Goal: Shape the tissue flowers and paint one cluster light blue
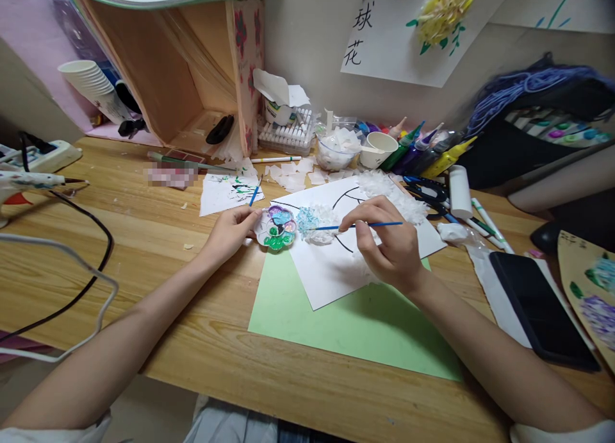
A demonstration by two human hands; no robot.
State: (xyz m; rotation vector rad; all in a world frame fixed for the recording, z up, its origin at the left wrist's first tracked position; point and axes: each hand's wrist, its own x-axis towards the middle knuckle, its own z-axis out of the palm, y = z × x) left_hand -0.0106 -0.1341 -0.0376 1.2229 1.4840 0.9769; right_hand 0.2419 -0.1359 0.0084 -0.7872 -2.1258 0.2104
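My left hand (236, 234) grips the edge of a small flower-shaped paint palette (275, 229) with green, blue and purple paint in its wells. Between the fingers of my right hand (387, 241) is a thin blue paintbrush (372, 225). Its tip lies at a ruffled white paper flower (323, 225), whose left part is coloured light blue. The flower sits on a white sheet (314, 283) with black curved lines. More white ruffled paper (384, 190) is on the sheet's far side, partly behind my right hand. A green sheet (307, 327) lies underneath.
A second blue brush (255, 192) rests on a paint-smeared paper (216, 196). Behind are a bowl of paper scraps (336, 151), a paper cup (379, 148) and paint bottles (416, 149). Scissors (430, 196) and a phone (538, 305) lie right; cables (108, 238) and a glue gun (33, 181) left.
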